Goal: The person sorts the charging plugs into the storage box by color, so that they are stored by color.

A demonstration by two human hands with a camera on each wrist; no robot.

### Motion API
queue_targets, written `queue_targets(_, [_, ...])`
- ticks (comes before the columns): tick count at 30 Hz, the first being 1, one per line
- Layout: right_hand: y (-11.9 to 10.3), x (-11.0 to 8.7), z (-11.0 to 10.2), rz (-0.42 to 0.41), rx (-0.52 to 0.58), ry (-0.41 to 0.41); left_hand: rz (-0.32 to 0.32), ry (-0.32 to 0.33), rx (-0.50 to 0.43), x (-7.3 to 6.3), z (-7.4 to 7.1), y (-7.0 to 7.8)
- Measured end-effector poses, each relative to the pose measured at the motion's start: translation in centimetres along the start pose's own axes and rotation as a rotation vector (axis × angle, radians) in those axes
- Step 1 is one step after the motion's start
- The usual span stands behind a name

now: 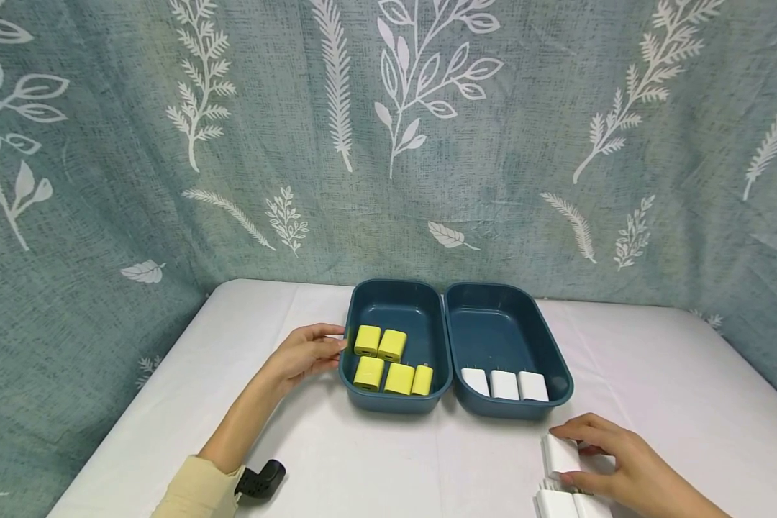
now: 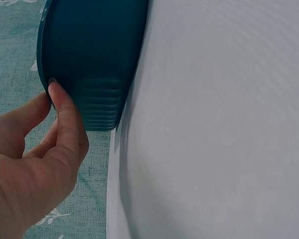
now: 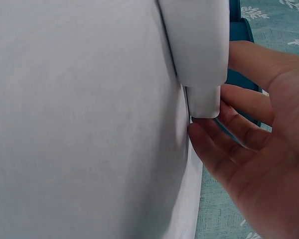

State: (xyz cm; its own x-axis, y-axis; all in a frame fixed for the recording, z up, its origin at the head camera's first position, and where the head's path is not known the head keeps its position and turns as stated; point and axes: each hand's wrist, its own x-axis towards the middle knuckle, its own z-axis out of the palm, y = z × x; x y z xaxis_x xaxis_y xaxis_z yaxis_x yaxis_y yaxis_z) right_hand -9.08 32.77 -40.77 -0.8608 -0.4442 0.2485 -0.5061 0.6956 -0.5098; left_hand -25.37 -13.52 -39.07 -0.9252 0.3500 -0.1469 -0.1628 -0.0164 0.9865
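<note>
Blue plastic forms both containers, which stand side by side near the table's (image 1: 479, 467) far edge. On the left container's (image 1: 395, 404) outer left side, the person's left hand (image 1: 307, 352) pinches the rim, its fingers set narrow. Five yellow adapters (image 1: 399, 379) lie inside, gathered toward that container's near wall; one is slimmer than the others. The right container (image 1: 492, 338) has three white adapters (image 1: 504, 385) in a row along its near wall.

Nearer the table's right edge, the right hand's (image 1: 611, 453) thumb and fingers hold a white block (image 1: 562, 456) between them; whether it touches the table is hard to tell. Just on its near side sit two more white pieces (image 1: 557, 505), side by side, partly cut off by the view. A patterned blue-green cloth (image 1: 511, 144) hangs behind the table.
</note>
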Motion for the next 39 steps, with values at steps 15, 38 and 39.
queue_targets(15, [0.0, 0.0, -0.3, 0.042, 0.056, -0.016, -0.012, 0.009, 0.000, 0.1, 0.1, 0.0])
queue_targets(38, [-3.6, 1.1, -2.5, -0.099, 0.045, 0.114, 0.002, -0.001, 0.022, 0.0, 0.0, 0.1])
queue_targets(39, [-3.7, 1.2, -2.7, -0.109, 0.049, 0.120, 0.004, -0.004, 0.025, 0.0, 0.0, 0.1])
